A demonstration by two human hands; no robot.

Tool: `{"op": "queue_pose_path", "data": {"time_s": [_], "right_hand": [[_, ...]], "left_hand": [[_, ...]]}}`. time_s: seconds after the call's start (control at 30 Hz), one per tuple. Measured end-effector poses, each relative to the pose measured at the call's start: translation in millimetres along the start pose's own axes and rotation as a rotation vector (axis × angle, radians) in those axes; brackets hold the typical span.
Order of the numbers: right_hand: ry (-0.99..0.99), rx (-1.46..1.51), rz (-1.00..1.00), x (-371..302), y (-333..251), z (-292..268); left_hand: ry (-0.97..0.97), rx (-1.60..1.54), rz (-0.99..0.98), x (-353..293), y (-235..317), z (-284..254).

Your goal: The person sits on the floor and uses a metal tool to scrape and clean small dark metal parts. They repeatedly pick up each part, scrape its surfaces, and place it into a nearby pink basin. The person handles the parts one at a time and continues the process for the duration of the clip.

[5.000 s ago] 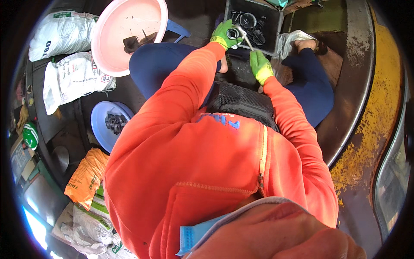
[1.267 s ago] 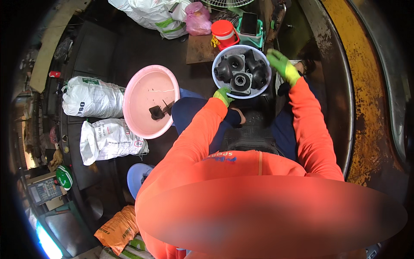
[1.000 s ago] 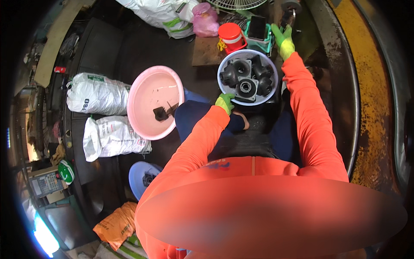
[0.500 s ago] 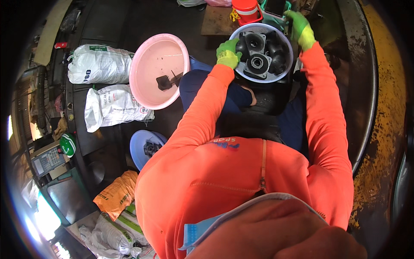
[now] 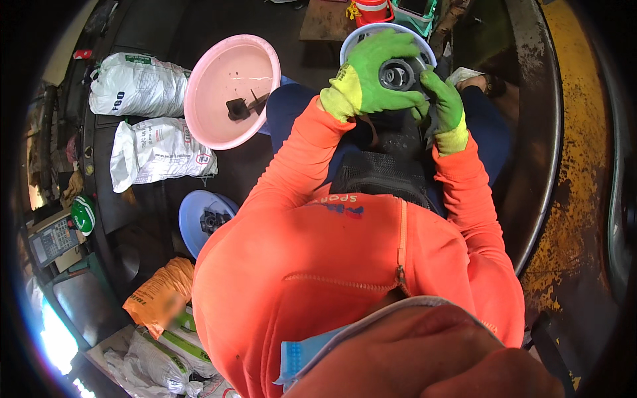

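Observation:
A green and yellow work glove covers each of my hands. My left hand point(image 5: 371, 73) is wrapped round a black plastic part point(image 5: 398, 75) with a round ring-shaped opening facing up. Close against its right side is my right hand point(image 5: 448, 103), fingers bent and closed; what lies in them is partly hidden, and I cannot make it out. Both hands are raised in front of a light blue-white basin point(image 5: 361, 33), which they largely cover.
To the left stands a pink basin point(image 5: 192, 119) with a few dark pieces inside. Below it sits a blue basin point(image 5: 188, 229) holding black parts. White sacks point(image 5: 142, 83) lie at the left, a red container point(image 5: 371, 10) beyond my hands. A rusty yellow edge point(image 5: 577, 166) runs along the right.
My left hand has lifted a black part from the basin toward me. My right hand has come back from the far right to meet it. The view has shifted slightly.

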State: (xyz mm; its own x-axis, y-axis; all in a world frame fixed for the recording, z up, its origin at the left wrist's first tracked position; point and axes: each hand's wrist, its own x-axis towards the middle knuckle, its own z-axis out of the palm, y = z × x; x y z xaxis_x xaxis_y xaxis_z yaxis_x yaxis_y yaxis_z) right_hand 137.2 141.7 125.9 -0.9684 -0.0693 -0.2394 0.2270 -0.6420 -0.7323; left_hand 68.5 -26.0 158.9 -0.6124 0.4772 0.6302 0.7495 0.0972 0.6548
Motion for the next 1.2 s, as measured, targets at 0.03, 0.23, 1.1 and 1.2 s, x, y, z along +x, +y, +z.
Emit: {"op": "queue_pose_path", "data": {"time_s": [0.03, 0.23, 1.1, 1.2], "right_hand": [[-0.012, -0.006, -0.004, -5.3, 1.9, 0.5], [0.048, -0.223, -0.06, -21.0, 38.5, -38.5], [-0.043, -0.978, -0.861, -24.8, 22.1, -0.3], [-0.146, -1.134, -0.94, -30.6, 15.7, 4.2]], "left_hand": [[-0.022, 0.059, 0.059, -1.0, 5.0, -0.4], [0.051, 0.014, -0.139, -16.0, 20.7, 8.4], [0.083, -0.23, -0.196, -27.7, 41.2, 44.7], [-0.009, -0.272, -0.206, -26.9, 41.0, 36.3]]}}
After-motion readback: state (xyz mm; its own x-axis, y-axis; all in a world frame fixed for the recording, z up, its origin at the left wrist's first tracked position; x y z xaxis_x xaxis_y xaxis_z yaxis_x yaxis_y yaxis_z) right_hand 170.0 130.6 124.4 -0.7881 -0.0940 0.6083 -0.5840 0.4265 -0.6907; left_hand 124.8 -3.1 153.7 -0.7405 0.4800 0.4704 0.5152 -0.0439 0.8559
